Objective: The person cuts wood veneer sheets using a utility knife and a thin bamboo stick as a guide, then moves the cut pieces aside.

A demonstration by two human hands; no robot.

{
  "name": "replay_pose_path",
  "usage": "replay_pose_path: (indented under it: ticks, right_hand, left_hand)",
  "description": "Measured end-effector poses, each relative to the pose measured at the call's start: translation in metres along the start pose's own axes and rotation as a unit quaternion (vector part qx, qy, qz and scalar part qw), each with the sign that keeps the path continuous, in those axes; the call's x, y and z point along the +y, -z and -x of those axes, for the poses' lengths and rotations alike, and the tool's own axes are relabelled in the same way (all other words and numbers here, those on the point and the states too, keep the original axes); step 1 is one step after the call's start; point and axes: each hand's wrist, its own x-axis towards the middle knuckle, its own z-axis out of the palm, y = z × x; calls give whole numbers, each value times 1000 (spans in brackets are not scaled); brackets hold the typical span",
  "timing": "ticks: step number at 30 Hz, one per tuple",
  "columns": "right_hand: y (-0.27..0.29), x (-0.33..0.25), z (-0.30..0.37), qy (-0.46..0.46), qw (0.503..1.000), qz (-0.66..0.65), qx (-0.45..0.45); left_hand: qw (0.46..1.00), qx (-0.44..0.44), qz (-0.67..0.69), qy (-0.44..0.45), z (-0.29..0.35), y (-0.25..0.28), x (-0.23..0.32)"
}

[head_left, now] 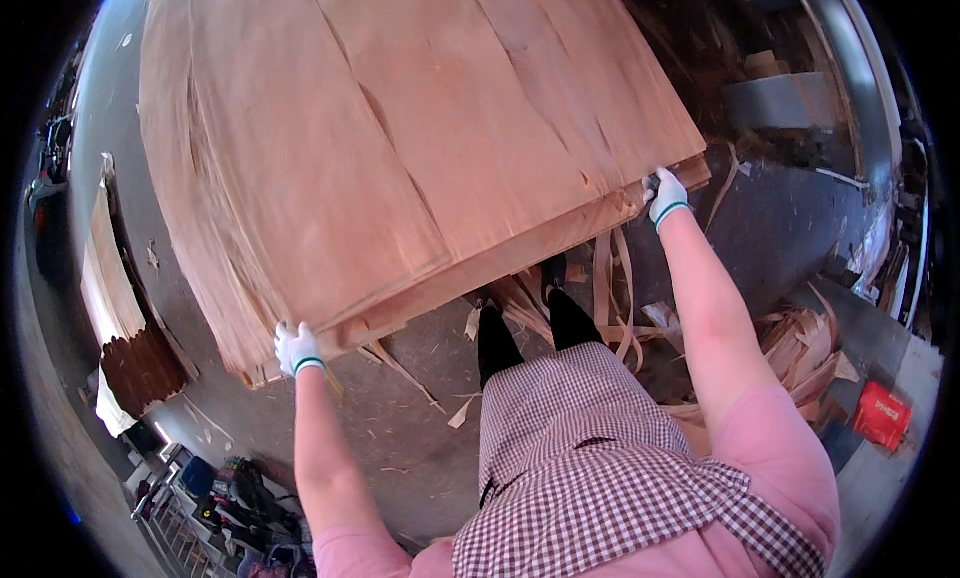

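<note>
A large stack of thin wood veneer sheets (400, 148) spreads out in front of me, its top sheet split by several long cracks. My left hand (298, 349), in a white glove with a green cuff, grips the veneer at the near left edge. At the near right corner my right hand (667, 195), gloved alike, is closed around a small dark object (653, 183) against the sheets' edge. What kind of object it is, I cannot make out. Part of the right fingers is hidden. Both arms reach forward, well apart.
Veneer strips and scraps (790, 363) lie heaped on the floor at the right, with more near my feet. A red box-like item (881, 416) is at the far right. Leaning veneer pieces (140, 363) stand left; a metal rack with bags (215, 508) is lower left.
</note>
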Motion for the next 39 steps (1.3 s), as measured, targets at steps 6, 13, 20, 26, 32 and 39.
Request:
replay_pose_path:
  ticks: [6, 13, 20, 26, 32, 39]
  right_hand:
    - [47, 42, 84, 123, 983, 124, -57]
    - [76, 94, 220, 10, 906, 368, -209]
    - [13, 124, 256, 257, 737, 476, -405]
    - [-101, 158, 288, 479, 384, 643, -458]
    - [-131, 182, 292, 399, 335, 746, -414]
    - [-137, 181, 294, 365, 291, 776, -425]
  left_hand:
    - [965, 35, 141, -220, 112, -34, 120]
    - [977, -42, 99, -186, 130, -40, 189]
    - [950, 63, 298, -71, -32, 52, 27]
    - [966, 122, 219, 61, -132, 128, -132]
    - [891, 134, 382, 207, -157, 115, -207]
    - [921, 183, 238, 249, -132, 100, -274]
